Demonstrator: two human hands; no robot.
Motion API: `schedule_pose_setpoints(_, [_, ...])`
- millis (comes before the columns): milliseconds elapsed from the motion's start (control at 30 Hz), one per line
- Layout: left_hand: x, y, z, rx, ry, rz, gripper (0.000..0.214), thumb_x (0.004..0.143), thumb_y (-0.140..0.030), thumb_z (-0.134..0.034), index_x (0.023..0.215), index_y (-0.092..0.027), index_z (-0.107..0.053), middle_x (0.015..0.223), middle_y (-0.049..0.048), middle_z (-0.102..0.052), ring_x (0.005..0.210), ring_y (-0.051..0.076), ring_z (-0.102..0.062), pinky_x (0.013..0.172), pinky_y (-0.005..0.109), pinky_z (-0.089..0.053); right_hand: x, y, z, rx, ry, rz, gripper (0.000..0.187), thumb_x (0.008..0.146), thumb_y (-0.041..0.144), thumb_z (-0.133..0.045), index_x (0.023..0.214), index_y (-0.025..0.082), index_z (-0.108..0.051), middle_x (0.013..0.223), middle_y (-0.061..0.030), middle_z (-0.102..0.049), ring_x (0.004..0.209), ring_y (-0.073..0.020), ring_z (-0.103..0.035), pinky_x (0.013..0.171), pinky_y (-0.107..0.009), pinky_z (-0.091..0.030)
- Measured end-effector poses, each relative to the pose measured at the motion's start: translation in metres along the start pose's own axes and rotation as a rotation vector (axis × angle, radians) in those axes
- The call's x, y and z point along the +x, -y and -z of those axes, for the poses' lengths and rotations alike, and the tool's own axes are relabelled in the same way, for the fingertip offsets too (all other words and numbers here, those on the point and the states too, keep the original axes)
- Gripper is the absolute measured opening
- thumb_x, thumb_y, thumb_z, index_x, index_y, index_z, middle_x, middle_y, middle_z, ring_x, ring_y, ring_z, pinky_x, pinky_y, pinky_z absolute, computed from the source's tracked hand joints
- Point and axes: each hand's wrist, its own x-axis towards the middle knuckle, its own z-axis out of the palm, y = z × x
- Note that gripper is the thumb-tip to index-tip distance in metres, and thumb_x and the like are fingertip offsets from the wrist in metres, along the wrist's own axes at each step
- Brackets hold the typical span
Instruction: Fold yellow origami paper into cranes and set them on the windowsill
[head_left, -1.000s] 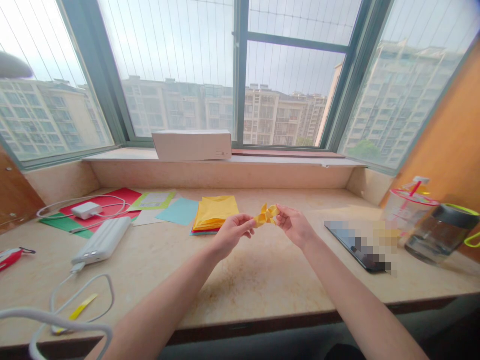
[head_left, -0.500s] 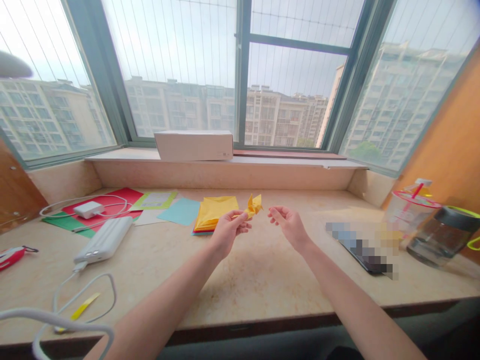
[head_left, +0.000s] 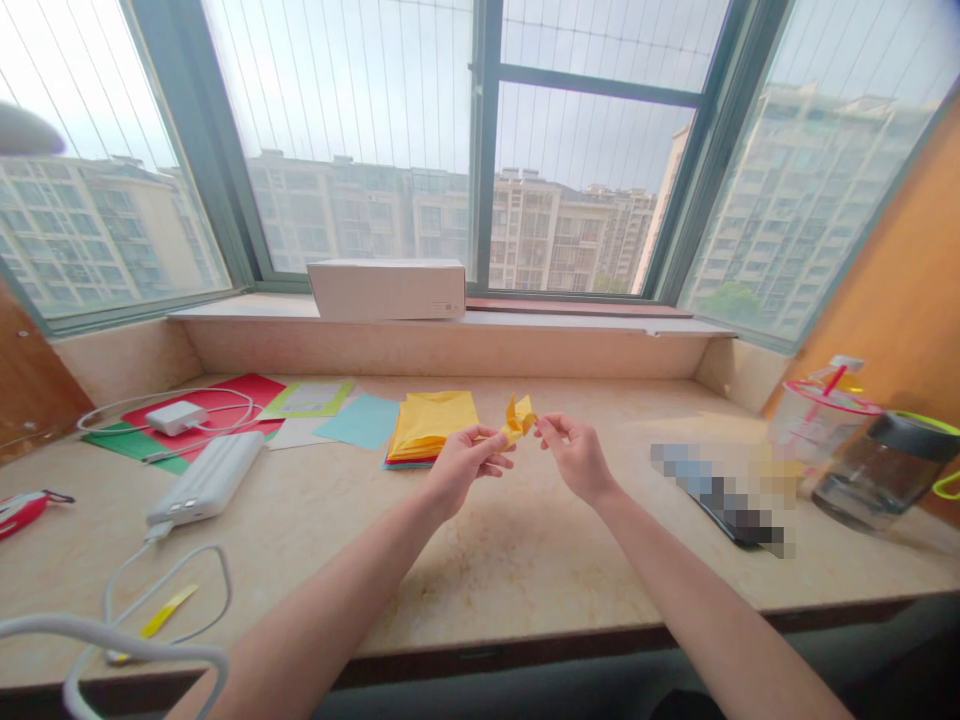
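A small folded yellow paper figure (head_left: 518,416), like an origami crane, is held up above the tabletop. My left hand (head_left: 470,463) pinches its left side between thumb and fingers. From the other side, my right hand (head_left: 576,456) has its thumb and forefinger closed at the figure's right tip. The fingertips partly cover both ends of the paper. Just behind my left hand lies a stack of yellow paper (head_left: 433,420), with red and blue sheets showing beneath it.
Light blue paper (head_left: 360,421), red paper (head_left: 247,392) and a white charger (head_left: 177,417) lie at the back left. Nearer are a white power bank (head_left: 210,480) and its cable. To the right are a partly blurred phone (head_left: 724,510), a lidded cup (head_left: 817,425) and a dark bottle (head_left: 885,475).
My left hand has moved slightly right with the yellow paper figure, which has turned a little. My right fingertips, apart from it before, now meet its right tip.
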Motion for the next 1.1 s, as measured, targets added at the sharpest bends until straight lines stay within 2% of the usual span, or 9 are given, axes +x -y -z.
schedule_pose_setpoints(100, [-0.0008, 0.0003, -0.0018, 0.057, -0.007, 0.0, 0.033, 0.078, -0.042, -0.072, 0.09, -0.015, -0.058, 0.093, 0.0112, -0.071, 0.062, 0.013, -0.067, 0.053, 0.021, -0.048, 0.003, -0.0027, 0.0045, -0.002, -0.01, -0.004, 0.026, 0.084, 0.045, -0.063, 0.079, 0.021, -0.07, 0.072, -0.0027, -0.07, 0.062, -0.0167, -0.06, 0.063, -0.029, -0.046])
schedule_pose_setpoints(233, [0.0013, 0.0003, -0.0004, 0.166, -0.17, -0.139, 0.038, 0.082, -0.048, -0.065, 0.102, -0.016, -0.061, 0.1, 0.0102, -0.067, 0.066, 0.013, -0.064, 0.053, 0.023, -0.05, 0.0043, -0.0063, 0.0083, 0.003, 0.05, -0.014, 0.025, 0.085, 0.045, -0.063, 0.083, 0.021, -0.07, 0.075, -0.0032, -0.071, 0.067, -0.0179, -0.062, 0.067, -0.03, -0.046])
schedule_pose_setpoints(300, [0.0026, -0.0006, 0.0017, 0.221, -0.196, -0.2, 0.042, 0.081, -0.048, -0.066, 0.107, -0.016, -0.064, 0.099, 0.009, -0.066, 0.07, 0.013, -0.063, 0.055, 0.023, -0.05, 0.0029, -0.0054, 0.0085, 0.003, 0.117, -0.008, 0.025, 0.085, 0.044, -0.062, 0.083, 0.021, -0.071, 0.077, -0.0037, -0.072, 0.071, -0.0188, -0.063, 0.07, -0.031, -0.046])
schedule_pose_setpoints(433, [0.0028, -0.0025, 0.0032, 0.291, -0.126, -0.265, 0.041, 0.081, -0.047, -0.065, 0.106, -0.015, -0.068, 0.079, 0.005, -0.065, 0.069, 0.014, -0.059, 0.057, 0.023, -0.046, -0.0003, -0.0014, 0.0078, -0.044, 0.222, 0.025, 0.025, 0.087, 0.043, -0.06, 0.084, 0.022, -0.073, 0.08, -0.0039, -0.073, 0.077, -0.02, -0.064, 0.076, -0.033, -0.045])
schedule_pose_setpoints(600, [0.0006, -0.0033, 0.0004, 0.38, -0.094, -0.289, 0.029, 0.079, -0.041, -0.067, 0.086, -0.013, -0.069, 0.062, 0.0006, -0.06, 0.055, 0.011, -0.051, 0.053, 0.023, -0.039, -0.0005, -0.0011, 0.0072, -0.122, 0.26, 0.027, 0.029, 0.089, 0.044, -0.056, 0.083, 0.02, -0.072, 0.078, -0.0046, -0.073, 0.075, -0.0205, -0.063, 0.076, -0.035, -0.045])
schedule_pose_setpoints(700, [0.0004, -0.0039, 0.0001, 0.417, -0.116, -0.286, 0.026, 0.079, -0.039, -0.066, 0.081, -0.013, -0.067, 0.061, 0.0001, -0.059, 0.054, 0.011, -0.05, 0.052, 0.022, -0.038, -0.0005, -0.001, 0.006, -0.16, 0.284, 0.021, 0.034, 0.091, 0.045, -0.051, 0.081, 0.019, -0.071, 0.079, -0.006, -0.073, 0.077, -0.0211, -0.064, 0.077, -0.035, -0.044])
schedule_pose_setpoints(900, [0.0033, 0.0002, 0.0025, 0.47, -0.142, -0.299, 0.026, 0.079, -0.04, -0.066, 0.081, -0.014, -0.067, 0.063, 0.0007, -0.061, 0.053, 0.011, -0.05, 0.051, 0.022, -0.038, -0.0015, -0.002, 0.0052, -0.2, 0.253, 0.061, 0.033, 0.09, 0.046, -0.053, 0.097, 0.019, -0.071, 0.097, -0.0079, -0.075, 0.088, -0.0225, -0.065, 0.08, -0.035, -0.044])
schedule_pose_setpoints(1100, [0.0049, 0.0051, 0.0027, 0.42, -0.086, -0.32, 0.024, 0.079, -0.036, -0.066, 0.09, -0.015, -0.063, 0.069, 0.0013, -0.063, 0.056, 0.012, -0.054, 0.05, 0.022, -0.041, -0.0023, -0.0046, 0.0033, -0.203, 0.265, 0.078, 0.024, 0.086, 0.042, -0.061, 0.088, 0.02, -0.072, 0.086, -0.0052, -0.075, 0.082, -0.021, -0.065, 0.08, -0.035, -0.044])
